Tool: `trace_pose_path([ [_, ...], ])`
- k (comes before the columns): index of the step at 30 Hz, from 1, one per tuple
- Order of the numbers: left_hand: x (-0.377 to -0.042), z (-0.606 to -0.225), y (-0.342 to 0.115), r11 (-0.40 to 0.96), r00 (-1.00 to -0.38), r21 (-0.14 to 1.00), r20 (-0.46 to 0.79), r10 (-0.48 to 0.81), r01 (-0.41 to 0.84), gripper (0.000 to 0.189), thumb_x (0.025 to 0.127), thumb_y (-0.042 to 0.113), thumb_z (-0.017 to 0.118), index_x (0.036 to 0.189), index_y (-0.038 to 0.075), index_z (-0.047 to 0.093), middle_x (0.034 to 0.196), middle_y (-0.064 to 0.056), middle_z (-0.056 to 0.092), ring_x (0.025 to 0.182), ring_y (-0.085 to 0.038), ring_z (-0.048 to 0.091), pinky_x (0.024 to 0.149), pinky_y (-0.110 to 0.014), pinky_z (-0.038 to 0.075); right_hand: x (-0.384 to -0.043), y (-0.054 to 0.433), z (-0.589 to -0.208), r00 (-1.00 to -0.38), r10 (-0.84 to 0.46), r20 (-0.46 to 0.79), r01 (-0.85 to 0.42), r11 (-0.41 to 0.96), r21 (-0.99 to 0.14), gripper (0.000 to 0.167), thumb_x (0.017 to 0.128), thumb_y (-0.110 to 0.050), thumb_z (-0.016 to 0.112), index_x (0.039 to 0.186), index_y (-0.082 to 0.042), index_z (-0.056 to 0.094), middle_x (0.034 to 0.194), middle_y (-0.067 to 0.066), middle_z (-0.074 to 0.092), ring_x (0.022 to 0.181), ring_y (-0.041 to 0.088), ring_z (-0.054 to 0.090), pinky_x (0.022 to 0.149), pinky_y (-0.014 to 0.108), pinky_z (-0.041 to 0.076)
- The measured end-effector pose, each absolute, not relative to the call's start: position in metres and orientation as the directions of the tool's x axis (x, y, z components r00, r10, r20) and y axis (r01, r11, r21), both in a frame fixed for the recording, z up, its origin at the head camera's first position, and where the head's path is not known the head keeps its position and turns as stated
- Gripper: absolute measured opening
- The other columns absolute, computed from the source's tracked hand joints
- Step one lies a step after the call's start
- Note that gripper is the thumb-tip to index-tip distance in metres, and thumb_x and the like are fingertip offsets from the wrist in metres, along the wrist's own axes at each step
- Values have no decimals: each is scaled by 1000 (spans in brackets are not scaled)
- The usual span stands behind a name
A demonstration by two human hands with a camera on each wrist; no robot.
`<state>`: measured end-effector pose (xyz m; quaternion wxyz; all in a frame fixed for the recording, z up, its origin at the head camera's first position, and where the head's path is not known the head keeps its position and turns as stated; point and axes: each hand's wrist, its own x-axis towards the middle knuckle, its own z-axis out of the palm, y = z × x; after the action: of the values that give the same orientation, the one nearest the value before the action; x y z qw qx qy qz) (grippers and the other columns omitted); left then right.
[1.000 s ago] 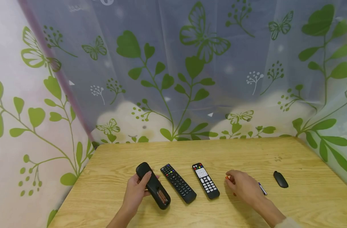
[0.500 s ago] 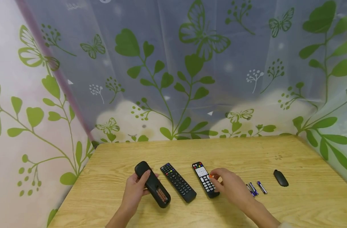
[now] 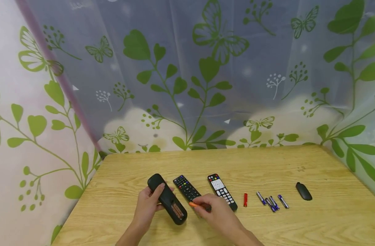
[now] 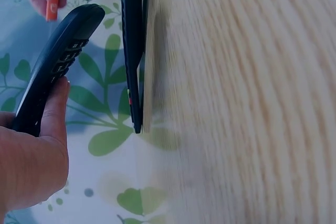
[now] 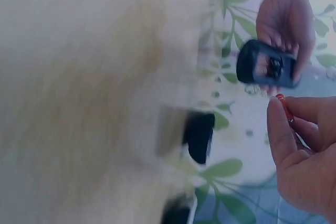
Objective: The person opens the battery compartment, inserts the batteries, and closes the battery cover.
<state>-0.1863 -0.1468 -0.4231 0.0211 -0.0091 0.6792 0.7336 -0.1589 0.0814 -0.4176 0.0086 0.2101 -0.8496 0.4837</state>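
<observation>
My left hand (image 3: 146, 207) grips a black remote control (image 3: 162, 196), its back turned up and the thumb on top. The battery compartment (image 3: 177, 209) at its near end is uncovered and looks brownish inside. Between thumb and fingertips my right hand (image 3: 219, 213) pinches an orange battery (image 3: 193, 204), just right of the held remote and over a second black remote (image 3: 187, 188) lying buttons up. In the right wrist view the battery (image 5: 286, 108) points from the fingertips toward the held remote (image 5: 268, 66). The left wrist view shows this remote (image 4: 60, 59) edge-on.
A third remote (image 3: 222, 191) with white keys lies right of the second. Farther right on the wooden table (image 3: 129, 167) are a red battery (image 3: 245, 200), several blue-and-silver batteries (image 3: 273, 203) and a small black cover (image 3: 304, 191). A patterned curtain (image 3: 187, 85) hangs behind.
My right hand has moved left with the orange battery, from beside the loose batteries, past the white-keyed remote, to near the held remote. The red battery has come into view. My left hand stays nearly still.
</observation>
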Motion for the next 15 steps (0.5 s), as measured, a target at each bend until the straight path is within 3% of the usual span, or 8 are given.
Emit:
trace_pose_path([
  [15, -184, -422, -145, -103, -999, 994, -47, 12, -48, 44, 101, 26, 50, 125, -11, 45, 113, -25, 63, 92, -27, 67, 74, -36, 57, -151, 47, -434, -915, -323, 241, -351, 342, -872, 10, 85, -12, 73, 95, -10, 74, 90, -4, 68, 77, 6, 62, 62, 19, 53],
])
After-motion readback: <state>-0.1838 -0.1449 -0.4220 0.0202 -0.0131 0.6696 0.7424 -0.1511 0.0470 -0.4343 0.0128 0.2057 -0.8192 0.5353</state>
